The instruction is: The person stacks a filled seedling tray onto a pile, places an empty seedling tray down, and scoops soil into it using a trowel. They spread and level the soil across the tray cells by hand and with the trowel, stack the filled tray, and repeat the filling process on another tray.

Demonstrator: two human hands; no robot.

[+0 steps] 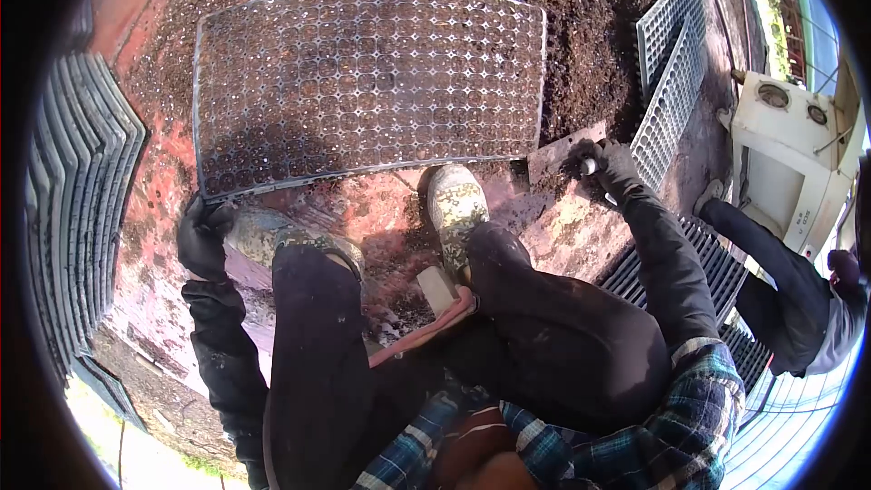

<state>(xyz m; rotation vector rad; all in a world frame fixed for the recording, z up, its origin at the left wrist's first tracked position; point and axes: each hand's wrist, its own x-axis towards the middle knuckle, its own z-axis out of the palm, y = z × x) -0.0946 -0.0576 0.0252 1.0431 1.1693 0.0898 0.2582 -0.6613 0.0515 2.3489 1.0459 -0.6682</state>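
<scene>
A seedling tray (372, 82) with many small cells, filled with dark potting soil, lies flat in front of my feet. My left hand (201, 234), in a dark glove, grips the tray's near left corner with its fingers curled at the rim. Off the tray's near right corner, my gloved right hand (612, 168) is closed round the handle of a flat scraper (555, 156). The scraper's blade reaches left toward the tray's corner, its pale handle end showing by the thumb.
Loose soil (594, 36) is heaped behind and right of the tray. Stacked trays (82, 191) stand at left; empty trays (671, 63) lean at right. More dark trays (671, 263) sit beside my right arm. Another person's leg (762, 240) and a pale machine (785, 145) are farther right.
</scene>
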